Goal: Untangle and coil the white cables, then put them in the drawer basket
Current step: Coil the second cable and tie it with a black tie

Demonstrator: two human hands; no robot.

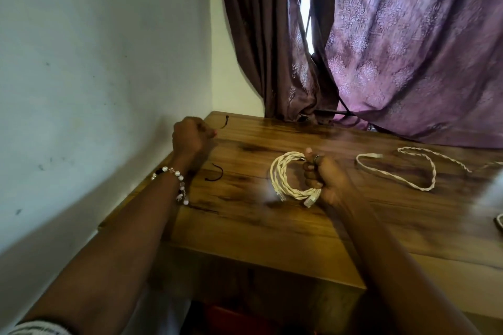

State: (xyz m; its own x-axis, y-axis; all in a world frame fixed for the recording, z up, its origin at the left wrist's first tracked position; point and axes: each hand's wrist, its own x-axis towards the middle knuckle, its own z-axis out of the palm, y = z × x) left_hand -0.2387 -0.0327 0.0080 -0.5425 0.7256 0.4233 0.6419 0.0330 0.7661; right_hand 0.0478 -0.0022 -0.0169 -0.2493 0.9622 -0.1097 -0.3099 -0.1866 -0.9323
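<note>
Head view looks down on the coiled white cable [290,178] that I hold just above the wooden table [272,226]. It is a twisted, braided-looking cord wound into several loops that make a neat ring, cream-white against the dark wood. Two pale plug ends poke out at the bottom of the ring, one on its lower left and one on its lower right, beside my palm. My right hand [324,177] grips the right side of the ring: the fingers are curled round the bundled loops and the thumb sticks up over the top of them.

To the right, well apart from the coil, a second white cable [394,171] lies loose on the table. It is the same twisted kind, spread in an open, wandering loop with one flat plug end at its upper left; its far end runs off toward the right edge.

My left hand [190,134] is out near the table's far left corner, fingers curled in; it is blurred, and I cannot tell whether it pinches anything. A beaded bracelet [174,179] sits on that wrist. Two short black ties lie on the wood close by: one [225,121] just beyond the left hand, the other [216,173] curved, between my left forearm and the coil.

Purple patterned curtains [394,49] hang behind the table, and a pale wall [95,62] stands to the left.
</note>
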